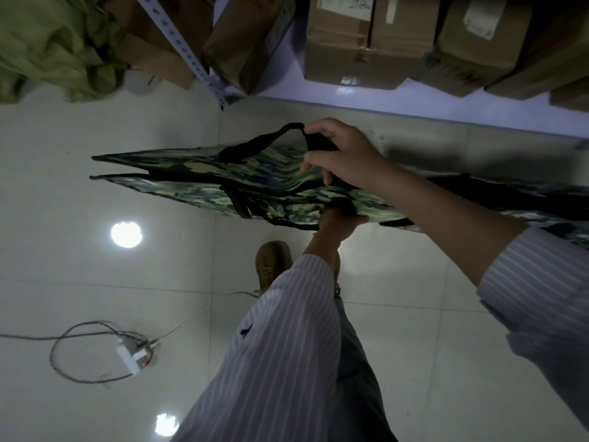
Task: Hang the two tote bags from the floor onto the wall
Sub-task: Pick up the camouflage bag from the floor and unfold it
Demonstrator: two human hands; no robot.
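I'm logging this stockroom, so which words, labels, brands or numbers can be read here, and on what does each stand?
No text here is legible.
On the cardboard boxes: pale labels and dark print, too blurred to read.
On the striped sleeve: a small dark emblem, no letters.
On the camouflage tote bags: no text shows.
On the power strip: too small to tell.

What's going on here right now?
A person holds two flat camouflage tote bags side by side above the tiled floor. The right hand grips the far bag by its black handle. The left hand grips the near bag from below. Neither bag hangs on a wall yet.
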